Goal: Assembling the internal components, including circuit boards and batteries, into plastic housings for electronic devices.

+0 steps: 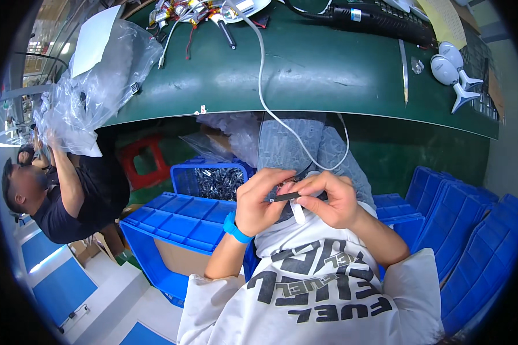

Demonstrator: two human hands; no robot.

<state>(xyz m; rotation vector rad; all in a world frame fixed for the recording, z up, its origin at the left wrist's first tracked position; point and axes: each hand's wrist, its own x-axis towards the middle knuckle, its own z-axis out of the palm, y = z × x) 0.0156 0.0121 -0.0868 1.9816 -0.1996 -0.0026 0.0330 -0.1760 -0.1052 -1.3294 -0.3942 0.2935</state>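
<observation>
Above my lap, my left hand (260,200) and my right hand (331,201) meet, fingers pinched round a small black bar-shaped piece (285,196). It lies roughly level between the two sets of fingertips. Just below it a flat white piece (298,214) hangs down; whether the two are joined I cannot tell. A white cable (261,75) runs off the table and loops over my knees close to the right hand. My left wrist wears a blue band (236,227). The fingers partly hide what they grip.
On the green table (213,80) lie a pile of wired battery packs (181,11), a black tool (380,23), a tweezer-like strip (404,72) and white lamp-like items (449,69). Blue crates (178,221) flank me. At left a person (69,195) handles a plastic bag (92,86).
</observation>
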